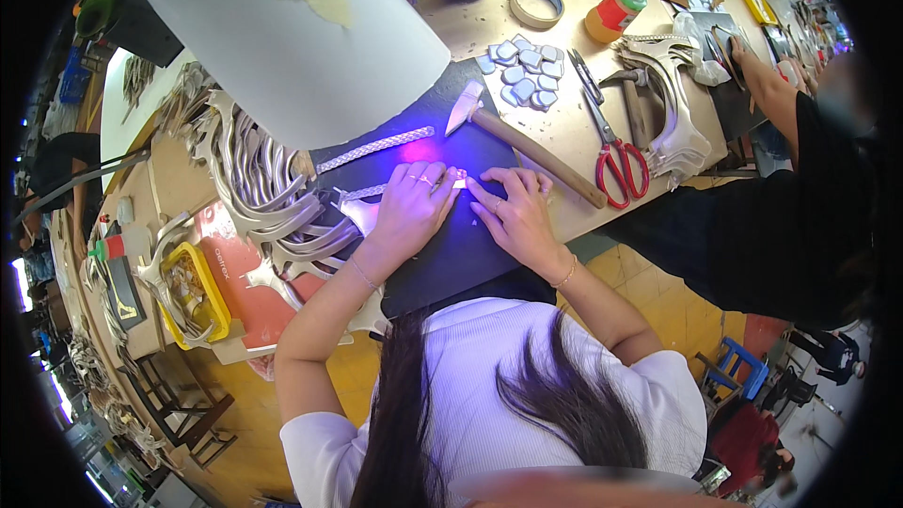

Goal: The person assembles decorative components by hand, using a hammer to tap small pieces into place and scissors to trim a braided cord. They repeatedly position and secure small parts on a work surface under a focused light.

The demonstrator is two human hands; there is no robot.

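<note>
A silver leather piece (358,214) with a braided strap lies under my left hand (414,205), its small bright end (460,179) showing past the fingertips. The fingers of my left hand are bent and pressed down on it. My right hand (520,219) meets that same end from the right, thumb and forefinger at its edge; its other fingers curl in. A second braided strap (376,150) lies just beyond my left hand. All this rests on a dark mat (437,268), lit by a purple glow and a red spot. Fine detail between the fingertips is washed out.
A large white cylindrical shade (310,56) overhangs the far left. Silver cut pieces (273,190) pile up at left. A hammer (527,146), red-handled scissors (616,155), grey rounded pieces (530,71), tape (536,6) and a bottle (614,14) lie beyond. A co-worker's arm (771,89) reaches in at right.
</note>
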